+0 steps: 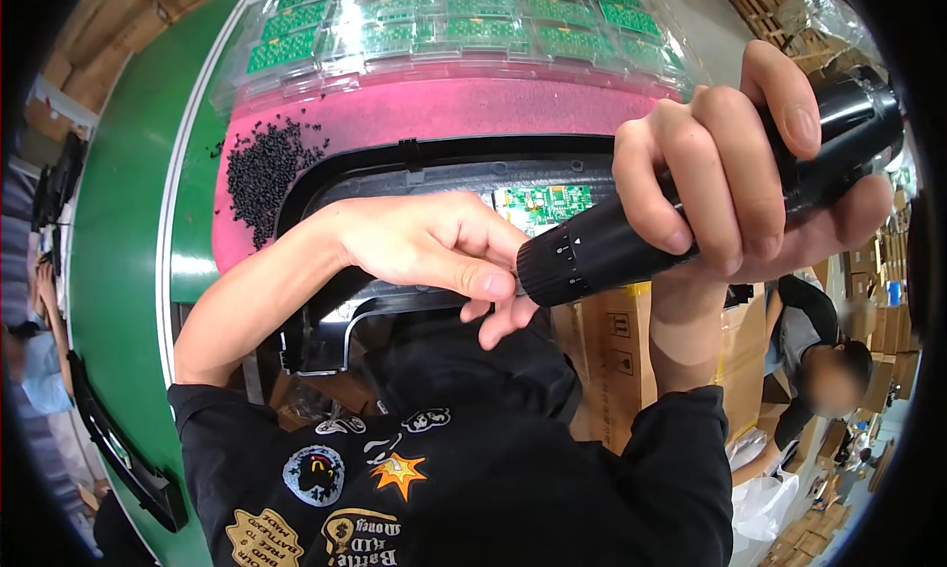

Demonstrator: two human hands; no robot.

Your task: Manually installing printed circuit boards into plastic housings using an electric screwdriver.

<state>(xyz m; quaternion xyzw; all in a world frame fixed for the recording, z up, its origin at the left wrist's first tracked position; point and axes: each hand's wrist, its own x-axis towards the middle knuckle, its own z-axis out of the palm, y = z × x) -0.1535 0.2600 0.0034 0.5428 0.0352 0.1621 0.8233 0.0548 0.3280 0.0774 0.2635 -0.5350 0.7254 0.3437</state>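
Observation:
My right hand [715, 172] is wrapped round a thick black electric screwdriver [617, 246], raised and slanting with its ribbed nose down to the left. At that nose my left hand [424, 246] pinches thumb and fingers together; whatever lies between them is hidden. Below both hands is a large black plastic housing [434, 152], its near part partly covered by my arm and hand. A green circuit board [547, 204] sits inside it, partly hidden by the screwdriver.
Small black screws [268, 177] lie heaped on a pink mat [444, 108]. Clear trays [395, 69] of green boards stand beyond. A long black part [123, 449] lies on the green bench at left. Cardboard boxes [612, 360] stand close by; another person [804, 360] is at right.

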